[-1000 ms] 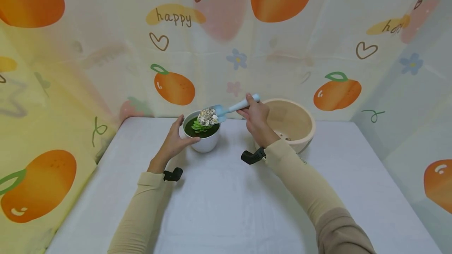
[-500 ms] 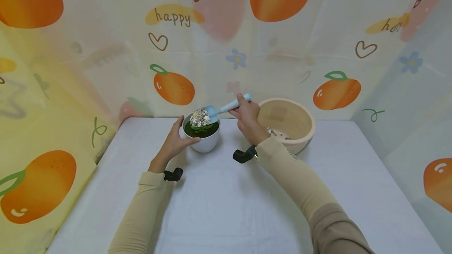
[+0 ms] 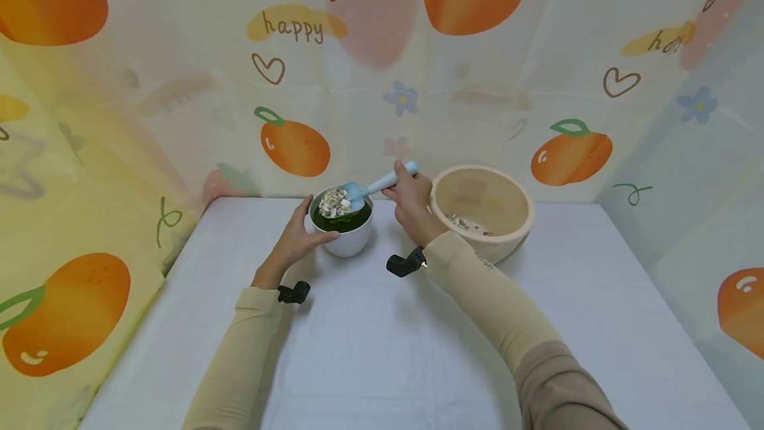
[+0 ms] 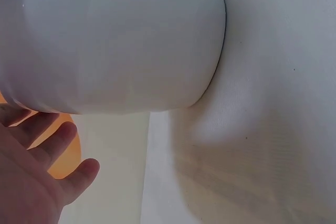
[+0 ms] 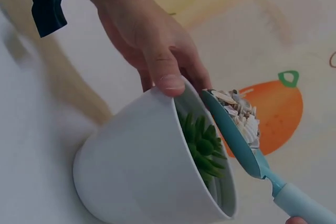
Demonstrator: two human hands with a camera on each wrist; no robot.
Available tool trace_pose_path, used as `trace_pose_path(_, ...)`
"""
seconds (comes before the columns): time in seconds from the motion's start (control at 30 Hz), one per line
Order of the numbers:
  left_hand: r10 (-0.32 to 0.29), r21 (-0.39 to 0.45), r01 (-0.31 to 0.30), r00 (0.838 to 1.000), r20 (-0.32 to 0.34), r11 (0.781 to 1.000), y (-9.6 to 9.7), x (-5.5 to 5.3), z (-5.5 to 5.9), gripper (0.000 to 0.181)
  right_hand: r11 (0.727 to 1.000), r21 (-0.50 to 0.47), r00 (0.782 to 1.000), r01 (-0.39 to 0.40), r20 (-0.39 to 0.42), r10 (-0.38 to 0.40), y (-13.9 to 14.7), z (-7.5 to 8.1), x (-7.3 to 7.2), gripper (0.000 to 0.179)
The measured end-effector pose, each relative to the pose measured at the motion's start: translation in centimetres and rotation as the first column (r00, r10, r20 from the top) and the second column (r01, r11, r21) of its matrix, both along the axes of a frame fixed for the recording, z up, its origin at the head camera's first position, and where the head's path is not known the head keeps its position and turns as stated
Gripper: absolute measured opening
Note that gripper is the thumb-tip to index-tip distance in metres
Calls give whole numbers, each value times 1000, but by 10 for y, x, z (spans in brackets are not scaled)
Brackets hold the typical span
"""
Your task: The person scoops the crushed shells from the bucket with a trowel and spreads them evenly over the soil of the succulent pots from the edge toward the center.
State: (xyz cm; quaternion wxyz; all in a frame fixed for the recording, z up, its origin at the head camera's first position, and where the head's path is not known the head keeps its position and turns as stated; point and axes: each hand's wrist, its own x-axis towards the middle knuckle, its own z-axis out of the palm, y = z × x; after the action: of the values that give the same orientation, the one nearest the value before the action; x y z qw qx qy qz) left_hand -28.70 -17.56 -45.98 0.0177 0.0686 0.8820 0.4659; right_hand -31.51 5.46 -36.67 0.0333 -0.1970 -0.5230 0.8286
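On the white table stands a white flower pot [image 3: 349, 242] with a green succulent [image 5: 201, 145] in it. My left hand [image 3: 292, 236] grips the pot's rim from the left, thumb in front and fingers round the far side. Its loose outer fingers show in the left wrist view beside the pot wall [image 4: 121, 40]. My right hand [image 3: 412, 203] holds a light blue trowel [image 3: 382, 183] by its handle. Small shells [image 5: 244, 121] are heaped on the trowel's blade, which is over the pot's opening and partly covers the succulent in the head view.
A large beige bowl [image 3: 525, 217] stands at the back right, close beside my right hand, with some shells [image 3: 458, 221] left on its bottom. A fruit-print cloth [image 3: 358, 98] hangs behind the table [image 3: 370, 350]. Each wrist wears a black camera.
My right hand has moved left with the loaded trowel, bringing the shells farther over the pot. More of the bowl's inside shows. My left hand has stayed on the pot.
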Motion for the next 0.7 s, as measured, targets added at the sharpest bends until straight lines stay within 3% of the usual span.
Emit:
trace_pose_path(0.33,-20,53,20,1000,14,998,1,-4,-1,109,998,69,998,11,-57,-7,-5,-7,1,37)
trace_pose_path(0.7,-28,73,28,1000,-1,997,2,-5,-1,107,953,299,991,48,-133,-8,-12,-14,-5,31)
